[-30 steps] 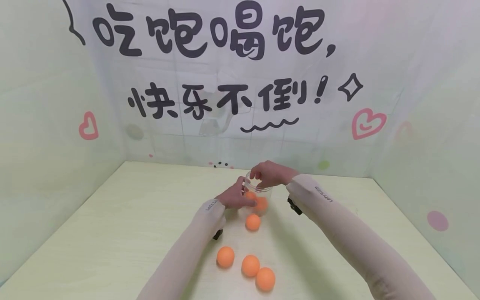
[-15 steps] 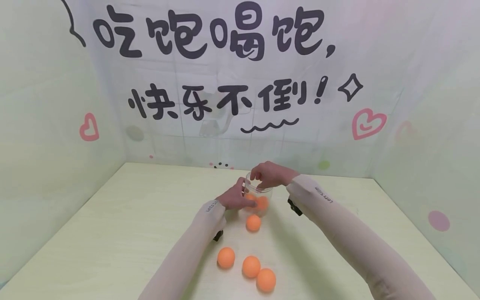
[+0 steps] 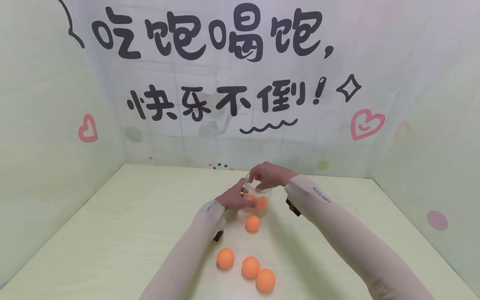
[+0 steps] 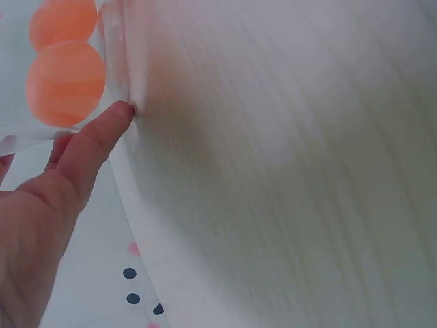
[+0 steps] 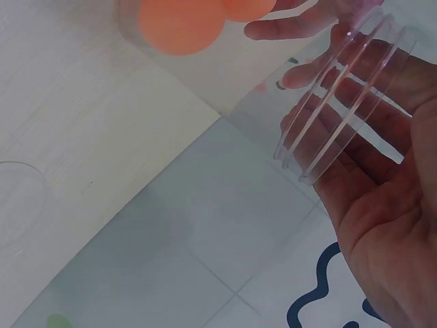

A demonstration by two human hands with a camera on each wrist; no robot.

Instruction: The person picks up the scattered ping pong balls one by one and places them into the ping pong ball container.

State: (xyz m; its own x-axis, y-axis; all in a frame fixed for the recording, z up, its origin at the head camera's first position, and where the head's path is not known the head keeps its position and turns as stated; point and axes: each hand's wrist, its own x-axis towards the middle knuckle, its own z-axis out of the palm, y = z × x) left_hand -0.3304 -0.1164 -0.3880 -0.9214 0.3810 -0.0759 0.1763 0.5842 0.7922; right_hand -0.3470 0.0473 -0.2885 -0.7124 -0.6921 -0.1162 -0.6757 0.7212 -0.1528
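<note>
A clear plastic jar [image 3: 267,194] stands toward the back of the table, with orange ping-pong balls [image 3: 262,203] low inside it. My left hand [image 3: 234,198] grips the jar's side; in the left wrist view one fingertip presses near its base. Over the mouth, my right hand [image 3: 271,173] dips its fingers inside the ridged rim [image 5: 341,89]. Those fingers look loosely bent, and no ball shows among them. Just in front of the jar lies a loose orange ball [image 3: 252,223].
Three more orange balls lie nearer the front: one left [image 3: 225,258], one in the middle [image 3: 250,267] and one beside it [image 3: 265,281]. A faint clear round outline [image 5: 45,198] shows on the table in the right wrist view. A printed curtain [image 3: 300,146] stands behind.
One ball inside the jar has dropped lower beside the other. Both hands stay almost where they were, and the balls on the table have not moved.
</note>
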